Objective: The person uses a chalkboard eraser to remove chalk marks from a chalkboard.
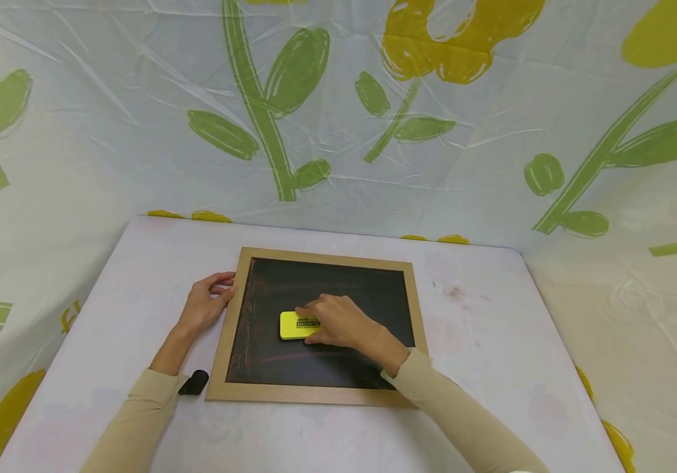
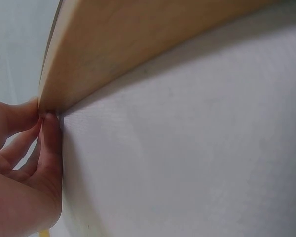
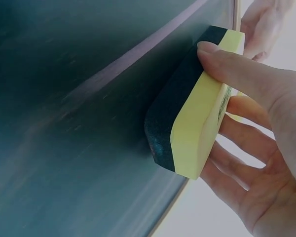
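Observation:
A small chalkboard with a wooden frame lies on the white-covered table. In the right hand is a yellow board eraser with a black felt layer, gripped by its sides between thumb and fingers. The right wrist view shows the eraser's felt against the board, beside a pinkish chalk streak. The left hand holds the frame's left edge; in the left wrist view its thumb and fingertips meet at the wood. Faint orange marks run along the board's left side.
A small black object lies beside the frame's lower left corner, near the left sleeve. Flower-printed cloth rises behind and on both sides of the table. Reddish smudges mark the tabletop right of the board.

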Demonstrator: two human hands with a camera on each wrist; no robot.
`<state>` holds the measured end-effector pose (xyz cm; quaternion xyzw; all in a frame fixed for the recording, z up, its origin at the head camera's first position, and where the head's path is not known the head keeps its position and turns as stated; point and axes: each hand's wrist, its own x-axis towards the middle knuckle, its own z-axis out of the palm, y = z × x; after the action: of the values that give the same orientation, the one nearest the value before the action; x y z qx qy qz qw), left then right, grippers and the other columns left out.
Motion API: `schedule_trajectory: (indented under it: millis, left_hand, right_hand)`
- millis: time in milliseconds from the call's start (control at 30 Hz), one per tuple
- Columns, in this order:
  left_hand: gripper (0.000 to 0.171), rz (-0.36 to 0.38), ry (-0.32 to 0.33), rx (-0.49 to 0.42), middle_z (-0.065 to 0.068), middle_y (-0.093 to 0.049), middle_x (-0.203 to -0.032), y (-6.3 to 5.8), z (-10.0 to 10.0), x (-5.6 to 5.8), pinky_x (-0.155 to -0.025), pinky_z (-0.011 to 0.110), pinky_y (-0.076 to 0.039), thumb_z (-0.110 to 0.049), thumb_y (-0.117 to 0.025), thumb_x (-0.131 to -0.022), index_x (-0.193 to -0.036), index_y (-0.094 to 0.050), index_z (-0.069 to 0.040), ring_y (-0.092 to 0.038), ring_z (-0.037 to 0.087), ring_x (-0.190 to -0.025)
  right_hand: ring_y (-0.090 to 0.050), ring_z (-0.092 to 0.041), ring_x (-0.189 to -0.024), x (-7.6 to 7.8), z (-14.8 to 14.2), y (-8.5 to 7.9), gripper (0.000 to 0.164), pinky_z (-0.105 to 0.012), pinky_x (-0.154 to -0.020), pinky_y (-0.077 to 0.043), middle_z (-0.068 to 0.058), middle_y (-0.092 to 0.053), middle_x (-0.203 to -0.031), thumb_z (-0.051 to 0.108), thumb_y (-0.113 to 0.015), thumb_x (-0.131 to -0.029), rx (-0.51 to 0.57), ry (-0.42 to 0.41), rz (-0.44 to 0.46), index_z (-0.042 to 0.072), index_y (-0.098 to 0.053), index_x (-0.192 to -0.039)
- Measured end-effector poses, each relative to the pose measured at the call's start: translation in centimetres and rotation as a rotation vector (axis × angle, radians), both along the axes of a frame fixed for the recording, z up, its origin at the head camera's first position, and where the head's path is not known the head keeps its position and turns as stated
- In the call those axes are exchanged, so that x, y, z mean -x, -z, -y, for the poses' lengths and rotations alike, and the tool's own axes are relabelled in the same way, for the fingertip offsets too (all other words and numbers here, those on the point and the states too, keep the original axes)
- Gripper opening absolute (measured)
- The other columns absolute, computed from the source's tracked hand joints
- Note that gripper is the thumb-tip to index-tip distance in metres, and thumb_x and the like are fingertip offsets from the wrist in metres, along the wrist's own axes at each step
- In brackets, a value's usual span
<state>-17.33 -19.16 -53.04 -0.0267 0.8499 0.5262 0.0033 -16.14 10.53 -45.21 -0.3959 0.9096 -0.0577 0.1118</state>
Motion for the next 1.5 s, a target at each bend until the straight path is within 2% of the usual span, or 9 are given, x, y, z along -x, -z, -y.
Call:
schedule_trajectory:
  millis: [333, 933, 1167, 1300, 1500]
  left_hand:
    - [0.039, 0.003, -0.004, 0.02, 0.025, -0.064, -0.123, 0.3, 0.0, -0.1, -0.067, 0.016, -0.049, -0.01, -0.064, -0.102, -0.137, -0.06, 0.006, -0.063, 0.033, -0.1]
    - [0.04, 0.018, -0.004, 0.001, 0.025, -0.063, -0.124, 0.0, -0.2, -0.2, -0.067, 0.016, -0.05, -0.011, -0.063, -0.103, -0.139, -0.058, 0.005, -0.062, 0.031, -0.1]
    - [0.038, 0.02, -0.012, 0.009, 0.024, -0.064, -0.123, 0.1, -0.1, -0.2, -0.067, 0.016, -0.049, -0.01, -0.063, -0.103, -0.138, -0.059, 0.004, -0.062, 0.032, -0.101]
    - [0.039, 0.021, -0.012, 0.016, 0.024, -0.064, -0.123, 0.1, -0.1, -0.2, -0.066, 0.017, -0.049, -0.011, -0.063, -0.103, -0.138, -0.059, 0.004, -0.062, 0.032, -0.1]
    - [0.039, 0.018, -0.008, 0.024, 0.023, -0.064, -0.123, 0.1, 0.0, -0.1, -0.067, 0.018, -0.047, -0.011, -0.064, -0.102, -0.138, -0.06, 0.004, -0.062, 0.031, -0.1]
  right_hand:
    - [-0.065, -0.026, -0.112, -0.5, -3.3, -0.4, 0.061, -0.04, -0.084, -0.057, -0.008, -0.069, -0.132, 0.035, -0.087, -0.084, 0.025, 0.063, 0.017, 0.013, -0.067, -0.137]
    - [-0.066, -0.026, -0.101, -1.5, -9.3, -0.3, 0.061, -0.036, -0.075, -0.057, -0.01, -0.072, -0.125, 0.032, -0.09, -0.08, 0.063, 0.145, -0.032, 0.009, -0.07, -0.133]
    - [-0.065, -0.025, -0.098, -1.9, -11.0, -0.1, 0.061, -0.035, -0.078, -0.056, -0.012, -0.072, -0.125, 0.03, -0.09, -0.08, 0.099, 0.166, -0.016, 0.008, -0.07, -0.133]
    - [-0.066, -0.026, -0.097, -2.0, -11.9, 0.0, 0.06, -0.035, -0.075, -0.056, -0.012, -0.073, -0.122, 0.031, -0.091, -0.079, 0.108, 0.163, -0.045, 0.007, -0.072, -0.13]
    - [-0.068, -0.029, -0.104, -2.4, -12.5, 0.2, 0.06, -0.041, -0.081, -0.058, -0.012, -0.073, -0.123, 0.033, -0.089, -0.081, 0.124, 0.179, -0.042, 0.008, -0.07, -0.132]
